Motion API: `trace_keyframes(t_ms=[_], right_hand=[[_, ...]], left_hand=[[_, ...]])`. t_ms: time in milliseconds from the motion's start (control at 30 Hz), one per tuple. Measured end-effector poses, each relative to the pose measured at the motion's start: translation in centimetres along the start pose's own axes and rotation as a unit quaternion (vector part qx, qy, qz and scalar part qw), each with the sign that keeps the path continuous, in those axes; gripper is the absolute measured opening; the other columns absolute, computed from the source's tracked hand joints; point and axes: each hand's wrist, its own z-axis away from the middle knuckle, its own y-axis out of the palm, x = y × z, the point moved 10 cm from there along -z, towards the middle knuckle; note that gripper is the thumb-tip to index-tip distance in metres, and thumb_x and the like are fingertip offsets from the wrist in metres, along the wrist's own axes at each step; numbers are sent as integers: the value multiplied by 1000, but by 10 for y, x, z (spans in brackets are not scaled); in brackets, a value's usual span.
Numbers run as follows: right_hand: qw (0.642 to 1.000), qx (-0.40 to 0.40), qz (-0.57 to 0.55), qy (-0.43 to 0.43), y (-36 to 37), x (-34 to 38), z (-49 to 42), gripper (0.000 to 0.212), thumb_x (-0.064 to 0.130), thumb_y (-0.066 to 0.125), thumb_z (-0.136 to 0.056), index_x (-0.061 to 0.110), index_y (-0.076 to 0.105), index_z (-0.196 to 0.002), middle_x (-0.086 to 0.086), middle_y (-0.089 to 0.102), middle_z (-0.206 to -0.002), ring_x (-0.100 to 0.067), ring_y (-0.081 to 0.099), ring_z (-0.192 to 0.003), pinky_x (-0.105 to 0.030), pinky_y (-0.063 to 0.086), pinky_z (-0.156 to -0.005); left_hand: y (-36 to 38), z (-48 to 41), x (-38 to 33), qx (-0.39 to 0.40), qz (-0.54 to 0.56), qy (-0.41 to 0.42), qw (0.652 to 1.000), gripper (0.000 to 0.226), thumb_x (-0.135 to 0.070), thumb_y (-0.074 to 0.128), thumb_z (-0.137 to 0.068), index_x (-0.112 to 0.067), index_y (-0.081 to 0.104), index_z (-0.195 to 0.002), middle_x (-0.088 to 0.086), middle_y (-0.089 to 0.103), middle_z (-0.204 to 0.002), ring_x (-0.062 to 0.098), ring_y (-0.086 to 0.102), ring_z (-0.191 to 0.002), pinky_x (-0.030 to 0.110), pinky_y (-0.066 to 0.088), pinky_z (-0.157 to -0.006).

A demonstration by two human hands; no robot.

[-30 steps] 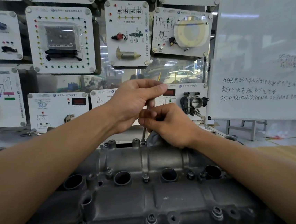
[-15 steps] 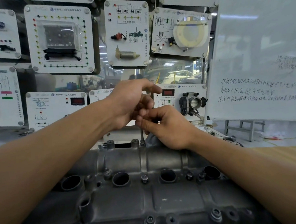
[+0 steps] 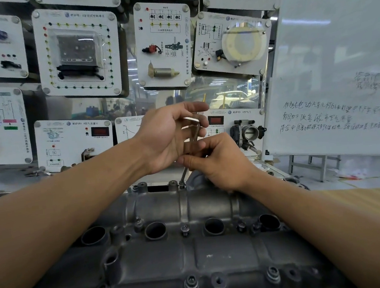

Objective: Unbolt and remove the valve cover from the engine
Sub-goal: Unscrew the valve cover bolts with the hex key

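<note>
While the valve cover (image 3: 195,254) still lies seated on the engine, which is largely hidden beneath it, across the lower half of the view, the task is judged to be at an early stage. Bolt heads (image 3: 191,283) are seen in place along the near edge, and another is seen in the middle row between the round wells (image 3: 155,230). One near-edge boss (image 3: 218,280) appears to be empty, though this cannot be confirmed. At the far edge of the cover, the tip of an L-shaped key (image 3: 193,129) is set in a bolt (image 3: 182,186). The long shaft of the key is pinched low down by the curled fingers and thumb of the right hand (image 3: 218,162). Its bent upper end is gripped by the curled fingers of the left hand (image 3: 169,134), just above. The far-edge bolt is therefore judged to be the one being loosened. The other bolts must be withdrawn before the cover can be lifted off. Behind the engine, display panels (image 3: 78,52) are mounted on a wall, and a whiteboard (image 3: 340,71) with handwriting stands at the right.
</note>
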Motion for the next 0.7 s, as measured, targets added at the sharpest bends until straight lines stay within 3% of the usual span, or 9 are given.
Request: trace_keyframes(t_ms=[100, 167, 233, 400, 567, 700], right_hand=[[1000, -2, -5, 10, -2, -5, 0, 27, 4, 76, -83, -14, 63, -68, -7, 55, -54, -2, 42, -48, -14, 38, -51], [1000, -1, -2, 14, -1, -7, -1, 25, 5, 76, -83, -4, 66, -62, 1, 61, -54, 0, 49, -47, -13, 42, -55], [1000, -2, -9, 17, 0, -7, -1, 23, 7, 76, -83, 8, 69, -62, 0, 67, -58, -1, 56, -51, -15, 45, -59], [998, -22, -47, 25, -1, -9, -2, 11, 8, 76, -84, 10, 74, -73, 2, 70, -60, -3, 61, -53, -15, 49, -58], [1000, 2, 7, -15, 8, 3, -2, 16, 7, 71, -88, 14, 70, -74, -3, 68, -65, -5, 60, -58, -16, 47, -64], [998, 24, 54, -15, 10, 6, -1, 27, 9, 63, -94, 18, 63, -69, 2, 65, -64, -2, 58, -60, -14, 45, -67]], left_hand=[[4, 2, -1, 25, -57, 5, 998, 26, -5, 42, -96, -9, 64, -108, 4, 61, -82, 14, 56, -72, 26, 49, -54], [6, 3, -4, 35, -108, 13, 993, 22, -6, 46, -97, -12, 66, -106, 2, 60, -84, 13, 56, -74, 25, 47, -55], [5, 3, -7, 30, -147, 20, 988, 18, -7, 52, -96, -14, 67, -103, 0, 58, -83, 12, 55, -73, 24, 45, -54], [-8, 2, -15, -38, -205, 50, 977, 8, -13, 70, -87, -14, 71, -95, -6, 58, -68, 9, 49, -58, 20, 37, -43], [-20, 4, -20, -122, -235, 73, 962, 12, -21, 75, -85, -11, 70, -91, -3, 50, -50, 7, 41, -37, 15, 31, -34], [-24, 6, -21, -145, -278, 74, 947, 19, -23, 75, -86, -7, 70, -97, -1, 56, -54, 11, 52, -43, 18, 39, -38]])
